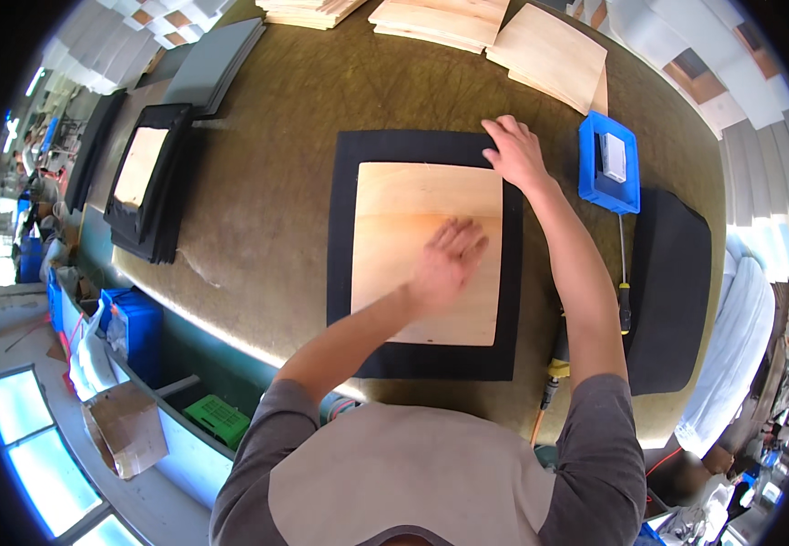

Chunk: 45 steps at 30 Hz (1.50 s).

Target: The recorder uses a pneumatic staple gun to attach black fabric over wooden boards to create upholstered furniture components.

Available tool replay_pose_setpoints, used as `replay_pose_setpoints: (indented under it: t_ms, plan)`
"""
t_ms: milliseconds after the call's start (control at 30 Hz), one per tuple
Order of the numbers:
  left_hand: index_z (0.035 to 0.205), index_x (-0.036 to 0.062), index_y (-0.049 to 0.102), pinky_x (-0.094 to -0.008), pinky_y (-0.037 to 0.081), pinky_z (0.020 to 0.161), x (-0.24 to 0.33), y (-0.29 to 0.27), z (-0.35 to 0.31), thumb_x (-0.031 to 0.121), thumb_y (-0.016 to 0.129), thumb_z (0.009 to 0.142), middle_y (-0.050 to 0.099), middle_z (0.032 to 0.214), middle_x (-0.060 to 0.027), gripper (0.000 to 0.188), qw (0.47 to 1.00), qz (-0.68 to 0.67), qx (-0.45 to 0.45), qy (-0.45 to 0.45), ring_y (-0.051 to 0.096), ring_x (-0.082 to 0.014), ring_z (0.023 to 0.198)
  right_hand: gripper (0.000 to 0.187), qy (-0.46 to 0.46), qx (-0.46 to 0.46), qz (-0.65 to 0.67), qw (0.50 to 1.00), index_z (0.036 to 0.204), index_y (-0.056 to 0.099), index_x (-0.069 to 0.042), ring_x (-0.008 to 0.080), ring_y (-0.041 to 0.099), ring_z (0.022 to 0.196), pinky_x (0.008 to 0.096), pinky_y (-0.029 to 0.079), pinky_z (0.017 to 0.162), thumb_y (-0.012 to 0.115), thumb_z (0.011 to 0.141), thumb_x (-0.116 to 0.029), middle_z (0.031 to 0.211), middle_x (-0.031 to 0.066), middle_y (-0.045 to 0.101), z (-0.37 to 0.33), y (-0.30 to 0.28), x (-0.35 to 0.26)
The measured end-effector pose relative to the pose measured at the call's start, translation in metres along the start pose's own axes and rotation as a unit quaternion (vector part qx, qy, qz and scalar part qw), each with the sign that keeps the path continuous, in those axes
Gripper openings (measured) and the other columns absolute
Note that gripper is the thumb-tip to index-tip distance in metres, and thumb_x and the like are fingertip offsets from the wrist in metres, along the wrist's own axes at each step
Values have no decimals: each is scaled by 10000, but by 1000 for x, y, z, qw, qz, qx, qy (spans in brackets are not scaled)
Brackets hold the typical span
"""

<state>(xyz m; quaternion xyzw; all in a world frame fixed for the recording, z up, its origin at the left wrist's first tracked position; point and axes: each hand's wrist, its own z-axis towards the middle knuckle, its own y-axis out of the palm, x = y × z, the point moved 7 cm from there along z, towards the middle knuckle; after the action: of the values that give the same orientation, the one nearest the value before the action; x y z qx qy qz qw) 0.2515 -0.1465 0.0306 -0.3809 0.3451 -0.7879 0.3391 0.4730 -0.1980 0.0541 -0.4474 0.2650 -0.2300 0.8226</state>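
Note:
A pale plywood board (394, 196) lies on a larger black sheet (344, 237), which shows as a border all round it. My left hand (453, 259) is over the middle of the board, fingers extended and slightly blurred; whether it touches the wood is unclear. At the sheet's far right corner is my right hand (514, 153), its thumb and forefinger apart with black material showing between them. Neither hand visibly holds anything.
Plywood stacks (549, 56) line the far edge. At right are a blue tray (634, 189) holding a small white box, a screwdriver (625, 296) and folded black material (672, 291). Grey sheets (212, 64) and a black stack (162, 214) sit at left on the brown table (258, 200).

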Motion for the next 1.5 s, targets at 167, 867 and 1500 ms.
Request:
replay_pose_setpoints:
  t_ms: [167, 867, 1500]
  plan:
    - [1261, 50, 654, -498, 373, 1176, -32, 10, 24, 218, 652, 935, 527, 1402, -162, 367, 997, 34, -24, -63, 484, -357, 1360, 221, 17, -308, 50, 950, 1023, 605, -78, 357, 631, 1039, 488, 522, 847, 732, 848, -125, 1054, 116, 652, 21, 36, 15]
    - [1078, 71, 528, -541, 287, 1210, -42, 14, 37, 307, 588, 983, 458, 1523, -257, 261, 992, 79, -95, -28, 413, -411, 1441, 746, 458, -77, -51, 884, 1488, 423, -6, 449, 557, 1170, 478, 465, 1007, 785, 844, -109, 1283, 250, 542, -319, -150, -50]
    - [1072, 38, 620, -499, 389, 1163, -48, 19, 30, 320, 629, 947, 589, 1408, -207, 309, 998, 54, -12, -42, 525, -359, 1352, 177, 487, -303, 431, 696, 1046, 631, -25, 150, 550, 502, 300, 437, 496, 653, 893, -112, 663, 17, 557, -98, -65, -30]
